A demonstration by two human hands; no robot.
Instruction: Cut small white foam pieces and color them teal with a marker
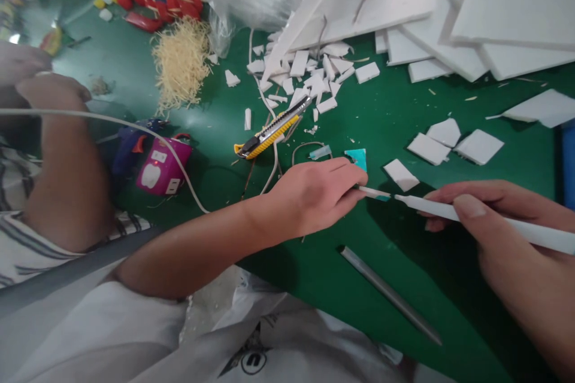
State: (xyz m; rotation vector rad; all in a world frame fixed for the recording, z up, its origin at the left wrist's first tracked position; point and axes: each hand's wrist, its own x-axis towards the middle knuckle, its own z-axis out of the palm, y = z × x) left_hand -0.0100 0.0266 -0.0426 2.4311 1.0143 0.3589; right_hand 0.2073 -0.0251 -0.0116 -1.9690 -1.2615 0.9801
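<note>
My left hand (314,194) is closed, pinching a thin white strip (374,192) with a teal patch at its far end. From the right comes my right hand (489,221), its thumb and fingers closed round a long white tapered stick (534,233). The stick's narrow tip points at the strip's teal end, with a small gap between them. Just beyond my left fingers lies a teal piece (358,158), partly covered by the hand. A yellow utility knife (272,131) rests on the green table (350,305) behind my left wrist.
Foam scraps (314,81) and white foam sheets (516,0) lie at the back. Several cut foam pieces (429,148) are near my right hand, a grey metal tube (390,293) nearer me. A pink power socket (164,166) and cable stand left, beside another person's arm (67,161).
</note>
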